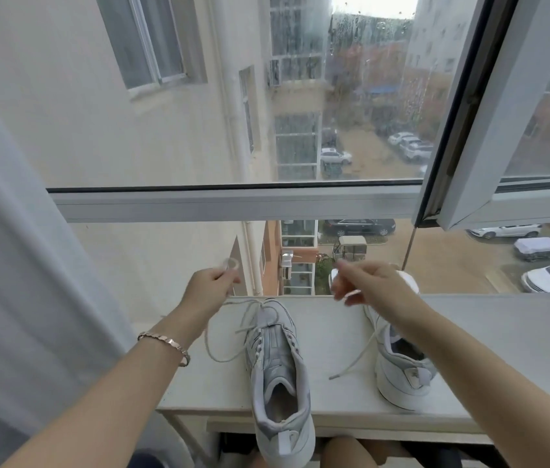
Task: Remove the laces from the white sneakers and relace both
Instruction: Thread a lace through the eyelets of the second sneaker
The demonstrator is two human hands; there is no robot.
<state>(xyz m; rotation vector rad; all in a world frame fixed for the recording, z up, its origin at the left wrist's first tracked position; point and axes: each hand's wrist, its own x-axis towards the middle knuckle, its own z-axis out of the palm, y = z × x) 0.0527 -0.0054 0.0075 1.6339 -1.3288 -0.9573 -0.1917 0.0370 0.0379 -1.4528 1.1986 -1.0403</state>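
Left sneaker (278,376) and right sneaker (398,366) standing apart on pale table (503,349) by window, toes toward glass. Left hand (207,287) raised, pinching lace (211,353) of left sneaker. Right hand (368,282) above right sneaker, fingers blurred; cannot tell if grasping anything.

- The left hand (211,287), at ten o'clock from the centre sneaker (278,373), pinched that shoe's lace (224,332) above the tabletop (486,332).
- The right hand (373,282), at one o'clock, held the second sneaker's (402,373) loose lace (356,358).
- A bracelet (165,342) circled the left wrist.
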